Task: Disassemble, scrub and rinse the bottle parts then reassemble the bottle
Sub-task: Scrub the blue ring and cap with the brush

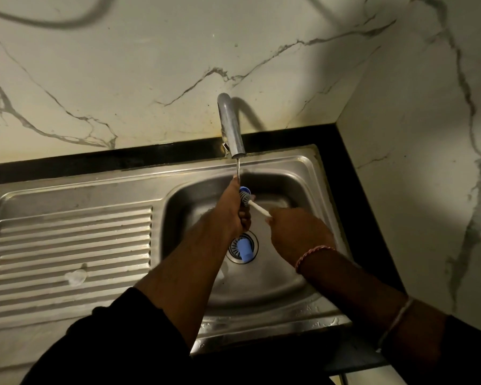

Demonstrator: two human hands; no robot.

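**Both hands gripping at the tap**

The left hand [235, 209] is curled round a blue bottle part [244, 189] under the faucet [231, 129] stream. The right hand [297, 234] pinches a white-handled brush [254, 204], bristles touching that part. Another blue piece [246, 250] lies on the sink [303, 168] drain.

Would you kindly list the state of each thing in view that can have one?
Tap: running, thin stream.
Left hand: grips a blue bottle part under the stream.
Right hand: holds the brush by its white handle, bristles at the part.
Blue piece: lying loose on the drain.
Clear piece: lying on the drainboard.
Sink: wet.
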